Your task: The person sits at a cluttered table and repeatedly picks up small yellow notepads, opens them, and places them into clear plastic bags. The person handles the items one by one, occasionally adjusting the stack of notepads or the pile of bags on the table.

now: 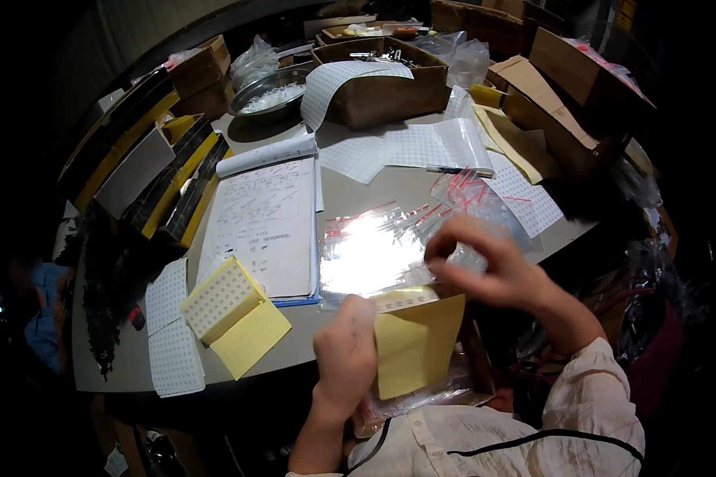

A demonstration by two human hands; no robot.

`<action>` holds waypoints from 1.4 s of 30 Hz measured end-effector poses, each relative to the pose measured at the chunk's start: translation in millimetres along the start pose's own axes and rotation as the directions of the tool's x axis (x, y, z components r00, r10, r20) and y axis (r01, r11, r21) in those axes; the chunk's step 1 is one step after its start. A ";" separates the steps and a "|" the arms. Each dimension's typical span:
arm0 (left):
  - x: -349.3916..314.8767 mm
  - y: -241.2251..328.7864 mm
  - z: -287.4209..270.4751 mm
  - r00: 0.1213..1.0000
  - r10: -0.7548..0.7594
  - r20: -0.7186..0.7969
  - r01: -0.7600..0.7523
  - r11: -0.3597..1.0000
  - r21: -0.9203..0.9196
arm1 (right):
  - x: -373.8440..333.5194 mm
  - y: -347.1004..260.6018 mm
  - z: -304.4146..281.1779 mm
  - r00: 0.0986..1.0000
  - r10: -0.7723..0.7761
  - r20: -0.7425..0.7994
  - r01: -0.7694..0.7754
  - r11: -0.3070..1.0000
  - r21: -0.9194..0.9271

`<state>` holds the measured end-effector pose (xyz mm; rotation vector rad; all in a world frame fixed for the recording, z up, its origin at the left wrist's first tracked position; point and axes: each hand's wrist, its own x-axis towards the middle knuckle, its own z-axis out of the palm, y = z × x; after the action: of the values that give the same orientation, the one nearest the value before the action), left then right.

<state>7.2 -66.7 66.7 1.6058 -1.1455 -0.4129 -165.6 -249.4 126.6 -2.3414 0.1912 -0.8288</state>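
My left hand is closed on the left edge of a label sheet, yellow on its backing, with a strip of small printed labels along its folded top. The sheet hangs at the table's near edge, above my lap. Just beyond its upper right corner, my right hand is curled with thumb and forefinger brought together. Whatever those fingertips hold is too small to make out. Clear zip bags with red strips lie beyond both hands, some under strong glare. More red-striped bags are heaped behind my right hand.
Left of the bags lies a clipboard with handwritten pages. Another folded label sheet rests near the front edge, beside white label sheets. Farther back stand a metal bowl of small clear pieces and a cardboard box of metal parts.
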 end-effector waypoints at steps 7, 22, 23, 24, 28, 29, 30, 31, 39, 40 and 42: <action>-3.9 -9.4 -27.1 0.993 -0.061 -0.102 0.055 0.997 -0.059 | 29.7 64.8 0.2 0.868 0.403 0.291 -0.235 0.849 -0.474; -9.7 -19.7 -35.0 0.994 -0.028 -0.106 0.008 0.982 -0.188 | 59.1 66.8 34.9 0.926 0.148 0.348 0.015 0.905 -0.426; -10.2 -19.7 -35.6 0.994 -0.028 -0.106 0.008 0.984 -0.179 | 56.8 70.1 38.5 0.947 0.049 0.316 0.112 0.874 -0.473; -10.6 -19.6 -36.1 0.994 -0.027 -0.106 0.008 0.985 -0.171 | 56.1 70.9 39.7 0.953 0.048 0.299 0.116 0.856 -0.505; -12.4 -18.2 -38.6 0.993 -0.020 -0.115 0.005 0.991 -0.133 | 52.5 71.7 31.5 0.946 0.264 0.189 -0.106 0.801 -0.590; -12.2 -18.2 -38.0 0.993 -0.011 -0.120 -0.006 0.991 -0.134 | 50.5 70.9 22.2 0.917 0.373 0.145 -0.219 0.771 -0.598; -13.2 -19.4 -37.8 0.991 -0.004 -0.131 -0.013 0.991 -0.131 | 50.3 73.0 8.9 0.867 0.459 0.194 -0.278 0.769 -0.575; -14.2 -20.3 -37.2 0.990 0.002 -0.141 -0.021 0.991 -0.129 | 41.5 74.7 2.9 0.900 0.403 0.167 -0.226 0.759 -0.611; -15.9 -23.3 -30.4 0.983 0.015 -0.183 -0.040 0.991 -0.131 | -8.9 93.2 -19.0 0.978 0.191 -0.086 -0.188 0.622 -0.760; -15.8 -22.8 -31.0 0.983 0.031 -0.183 -0.053 0.992 -0.111 | -10.3 90.0 -19.6 0.987 0.136 -0.083 -0.152 0.649 -0.745; -16.6 -20.6 -30.6 0.982 0.033 -0.184 -0.055 0.992 -0.113 | -11.3 75.6 -12.4 0.995 0.050 -0.083 -0.093 0.739 -0.668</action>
<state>31.6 -36.5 55.1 1.4808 -0.9978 -0.2927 -176.7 -311.5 81.7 -2.9533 0.7122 -0.8928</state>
